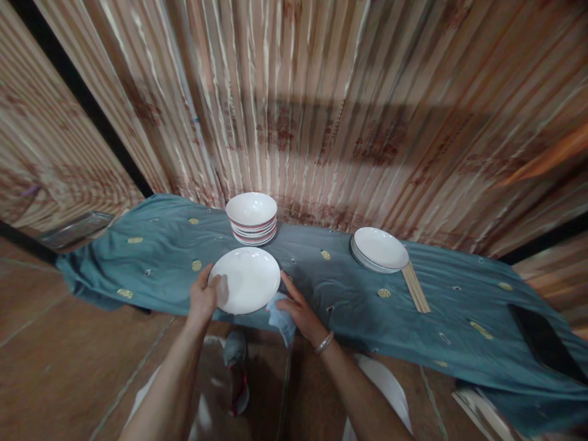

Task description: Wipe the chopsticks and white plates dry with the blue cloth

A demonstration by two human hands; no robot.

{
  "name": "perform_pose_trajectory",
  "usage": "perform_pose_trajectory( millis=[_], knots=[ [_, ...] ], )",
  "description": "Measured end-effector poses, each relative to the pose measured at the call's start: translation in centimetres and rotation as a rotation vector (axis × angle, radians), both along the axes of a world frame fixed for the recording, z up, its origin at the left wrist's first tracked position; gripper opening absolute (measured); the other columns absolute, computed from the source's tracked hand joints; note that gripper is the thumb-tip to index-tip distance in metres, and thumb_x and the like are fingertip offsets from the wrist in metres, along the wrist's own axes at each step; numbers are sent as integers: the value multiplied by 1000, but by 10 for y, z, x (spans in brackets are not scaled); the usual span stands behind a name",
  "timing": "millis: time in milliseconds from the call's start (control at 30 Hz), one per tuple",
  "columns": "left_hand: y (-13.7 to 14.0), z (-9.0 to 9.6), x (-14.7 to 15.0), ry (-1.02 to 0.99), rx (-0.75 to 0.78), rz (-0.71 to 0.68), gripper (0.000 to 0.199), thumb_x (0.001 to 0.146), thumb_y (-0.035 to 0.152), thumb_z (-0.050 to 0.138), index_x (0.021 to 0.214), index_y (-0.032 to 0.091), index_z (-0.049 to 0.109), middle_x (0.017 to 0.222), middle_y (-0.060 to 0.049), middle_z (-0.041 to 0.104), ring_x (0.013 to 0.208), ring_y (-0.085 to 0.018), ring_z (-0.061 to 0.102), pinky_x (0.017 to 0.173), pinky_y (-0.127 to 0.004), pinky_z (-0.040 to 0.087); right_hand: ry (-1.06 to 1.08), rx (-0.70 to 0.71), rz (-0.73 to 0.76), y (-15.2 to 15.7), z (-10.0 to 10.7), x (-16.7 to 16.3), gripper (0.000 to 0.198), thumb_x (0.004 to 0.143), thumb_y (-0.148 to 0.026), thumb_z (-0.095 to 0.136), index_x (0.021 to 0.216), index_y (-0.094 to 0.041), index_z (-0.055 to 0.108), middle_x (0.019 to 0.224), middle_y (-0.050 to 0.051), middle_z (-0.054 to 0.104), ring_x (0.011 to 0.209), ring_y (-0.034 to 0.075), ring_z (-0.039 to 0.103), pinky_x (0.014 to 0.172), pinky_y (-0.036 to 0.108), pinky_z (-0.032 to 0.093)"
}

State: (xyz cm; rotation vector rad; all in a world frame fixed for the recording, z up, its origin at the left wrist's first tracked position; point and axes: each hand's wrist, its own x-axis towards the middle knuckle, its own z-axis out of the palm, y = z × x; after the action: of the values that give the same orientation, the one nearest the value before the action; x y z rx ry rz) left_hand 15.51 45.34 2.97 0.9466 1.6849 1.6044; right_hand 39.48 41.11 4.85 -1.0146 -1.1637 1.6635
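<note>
A white plate (248, 280) is held between my two hands over the front edge of the cloth-covered table. My left hand (203, 296) grips its left rim, fingers closed round the edge. On the other side, my right hand (301, 309) holds a light blue cloth (282, 320) against the right rim, with the index finger stretched along the plate's edge. Just behind the plate stands a stack of white bowls (252, 219) with red bands. Farther right lies a stack of white plates (380, 249), and several wooden chopsticks (416, 288) rest beside it.
A teal patterned tablecloth (321, 288) covers the long table. At the right end lies a black flat object (546, 340). Striped sheeting (294, 122) hangs behind the table. A metal tray (76, 228) sits beyond the left end, and dark poles (87, 92) stand at both sides.
</note>
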Motion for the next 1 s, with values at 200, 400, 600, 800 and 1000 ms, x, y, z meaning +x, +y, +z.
perform_pose_trajectory(
  millis=[200,400,600,800,1000],
  knots=[
    [-14,20,15,-62,32,-45,54,60,36,65,110,14,62,109,-11,66,104,-28,59,98,-43,43,127,-67,-5,-13,6,10,89,68,-23,63,148,-26,23,97,1,72,70,15,67,72,30,51],
    [-33,40,54,-106,126,-162,54,63,43,67,109,16,62,118,-10,63,109,-27,55,93,-39,44,89,-54,-51,-25,15,49,86,68,-24,63,147,-24,27,77,-2,73,71,17,67,70,30,51],
    [-52,53,113,-425,-69,-397,63,66,39,69,125,25,52,101,-4,64,74,-16,58,55,-23,47,-12,-43,-152,-36,25,104,83,69,-25,62,145,-21,31,74,-2,72,68,17,66,66,30,50],
    [-49,46,152,-616,-202,-480,64,70,26,64,132,30,45,109,-5,60,64,-11,56,51,-22,48,-69,-34,-208,-38,19,143,81,71,-30,64,144,-19,32,70,-2,70,68,18,66,65,31,50],
    [-41,27,178,-597,-234,-515,61,71,23,61,130,28,46,108,-5,59,65,-12,56,49,-22,48,-593,123,-559,-30,11,181,71,72,-44,65,135,-16,45,92,8,70,76,23,65,68,37,52]
  ],
)
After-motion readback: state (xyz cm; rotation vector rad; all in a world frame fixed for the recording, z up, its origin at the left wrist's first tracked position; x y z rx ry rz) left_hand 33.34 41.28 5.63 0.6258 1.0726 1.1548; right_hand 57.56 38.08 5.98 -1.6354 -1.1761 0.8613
